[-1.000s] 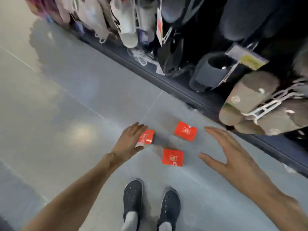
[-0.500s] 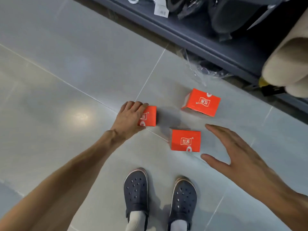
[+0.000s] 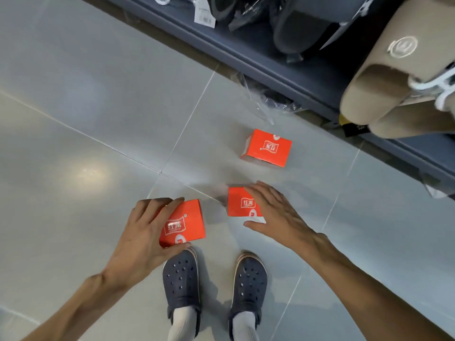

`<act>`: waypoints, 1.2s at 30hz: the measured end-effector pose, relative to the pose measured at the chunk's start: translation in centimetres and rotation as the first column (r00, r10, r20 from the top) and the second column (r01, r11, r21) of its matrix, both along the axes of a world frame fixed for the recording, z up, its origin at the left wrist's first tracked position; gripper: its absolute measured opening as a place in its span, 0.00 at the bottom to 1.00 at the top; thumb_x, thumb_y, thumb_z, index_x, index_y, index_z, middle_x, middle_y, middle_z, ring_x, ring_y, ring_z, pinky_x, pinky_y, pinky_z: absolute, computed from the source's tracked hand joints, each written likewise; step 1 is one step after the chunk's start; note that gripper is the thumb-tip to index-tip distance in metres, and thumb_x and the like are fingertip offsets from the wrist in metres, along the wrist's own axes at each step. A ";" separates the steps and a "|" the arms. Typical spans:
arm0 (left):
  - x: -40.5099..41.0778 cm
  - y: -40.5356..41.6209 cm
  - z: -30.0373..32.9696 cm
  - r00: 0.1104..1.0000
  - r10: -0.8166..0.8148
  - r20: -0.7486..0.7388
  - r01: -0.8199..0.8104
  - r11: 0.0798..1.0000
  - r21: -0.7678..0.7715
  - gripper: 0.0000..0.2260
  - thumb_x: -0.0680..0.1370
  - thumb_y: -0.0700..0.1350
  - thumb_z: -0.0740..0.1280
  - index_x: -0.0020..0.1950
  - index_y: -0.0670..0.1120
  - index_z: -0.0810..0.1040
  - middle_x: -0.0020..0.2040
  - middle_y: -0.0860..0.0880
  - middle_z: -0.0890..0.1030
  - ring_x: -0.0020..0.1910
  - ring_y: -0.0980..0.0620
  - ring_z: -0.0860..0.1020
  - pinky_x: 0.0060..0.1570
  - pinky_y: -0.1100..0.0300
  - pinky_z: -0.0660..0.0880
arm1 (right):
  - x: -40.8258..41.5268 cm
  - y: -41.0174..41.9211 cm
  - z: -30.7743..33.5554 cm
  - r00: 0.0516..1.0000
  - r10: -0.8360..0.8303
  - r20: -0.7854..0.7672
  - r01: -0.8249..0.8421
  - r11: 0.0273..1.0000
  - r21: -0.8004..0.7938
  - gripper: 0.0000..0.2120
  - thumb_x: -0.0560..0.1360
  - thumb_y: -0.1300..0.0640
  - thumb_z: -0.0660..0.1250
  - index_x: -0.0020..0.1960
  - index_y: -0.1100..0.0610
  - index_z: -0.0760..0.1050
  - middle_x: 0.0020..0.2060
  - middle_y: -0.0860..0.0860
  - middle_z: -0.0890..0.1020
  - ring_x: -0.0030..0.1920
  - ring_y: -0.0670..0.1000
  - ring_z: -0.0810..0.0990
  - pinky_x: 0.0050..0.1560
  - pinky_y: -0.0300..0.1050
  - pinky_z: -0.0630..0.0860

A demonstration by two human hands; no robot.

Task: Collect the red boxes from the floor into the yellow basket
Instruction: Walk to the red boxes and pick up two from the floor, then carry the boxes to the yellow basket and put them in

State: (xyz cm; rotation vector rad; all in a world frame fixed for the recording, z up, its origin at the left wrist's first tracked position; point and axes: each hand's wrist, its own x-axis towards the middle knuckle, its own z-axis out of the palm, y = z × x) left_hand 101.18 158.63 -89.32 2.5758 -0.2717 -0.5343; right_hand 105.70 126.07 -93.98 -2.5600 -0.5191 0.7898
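Three red boxes with white print are in view. My left hand (image 3: 141,236) grips the nearest red box (image 3: 184,223), fingers on its far edge and thumb under its near edge, lifted above my left shoe. My right hand (image 3: 273,212) lies over the right side of a second red box (image 3: 240,203) on the grey floor, fingers spread across its top and thumb at its near edge. A third red box (image 3: 267,148) lies untouched farther off, close to the shelf base. No yellow basket is in view.
A dark blue shelf base (image 3: 283,67) runs diagonally across the top right, hung with beige slippers (image 3: 394,77) and dark slippers. Crumpled clear plastic (image 3: 266,102) lies at its foot. My dark clogs (image 3: 181,279) stand just below the boxes on the glossy tiles.
My left hand has closed on its box and pulled it off the floor toward me. My right hand has moved left onto the second box. The view has dropped closer to the floor.
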 end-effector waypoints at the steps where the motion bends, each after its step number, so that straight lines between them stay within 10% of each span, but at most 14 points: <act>1: -0.6 0.0 -0.5 1.000 0.011 -0.003 -0.011 1.000 -0.008 0.41 0.68 0.68 0.71 0.76 0.52 0.66 0.65 0.54 0.70 0.62 0.48 0.68 0.63 0.50 0.70 | -0.2 0.0 -1.7 0.999 0.028 0.023 -0.027 0.999 -0.025 0.43 0.70 0.40 0.73 0.77 0.54 0.59 0.75 0.52 0.64 0.77 0.52 0.56 0.75 0.53 0.58; 13: -1.1 -1.4 0.7 0.999 -0.001 -0.049 0.001 1.000 -0.001 0.42 0.67 0.65 0.76 0.76 0.51 0.66 0.65 0.54 0.70 0.63 0.49 0.66 0.61 0.55 0.71 | 0.0 0.0 -2.4 0.996 -0.086 0.037 0.088 0.995 -0.053 0.47 0.65 0.37 0.75 0.77 0.49 0.58 0.67 0.48 0.71 0.66 0.52 0.68 0.66 0.47 0.65; 29: 7.3 -10.3 44.0 0.922 -0.233 0.309 0.302 0.932 -0.200 0.42 0.68 0.70 0.71 0.76 0.52 0.67 0.67 0.57 0.70 0.61 0.51 0.69 0.63 0.58 0.67 | -1.9 -10.1 51.9 0.867 -0.408 0.284 0.400 0.912 0.091 0.46 0.65 0.24 0.64 0.76 0.32 0.47 0.65 0.30 0.59 0.66 0.35 0.57 0.65 0.32 0.56; 36: 7.0 -17.1 65.4 0.780 -0.432 0.452 0.552 0.816 -0.173 0.40 0.70 0.74 0.65 0.76 0.53 0.67 0.67 0.60 0.69 0.65 0.57 0.66 0.66 0.60 0.66 | -10.5 -14.2 75.7 0.656 -0.638 0.403 0.605 0.764 0.223 0.45 0.64 0.25 0.68 0.76 0.34 0.54 0.63 0.31 0.64 0.65 0.40 0.65 0.62 0.44 0.70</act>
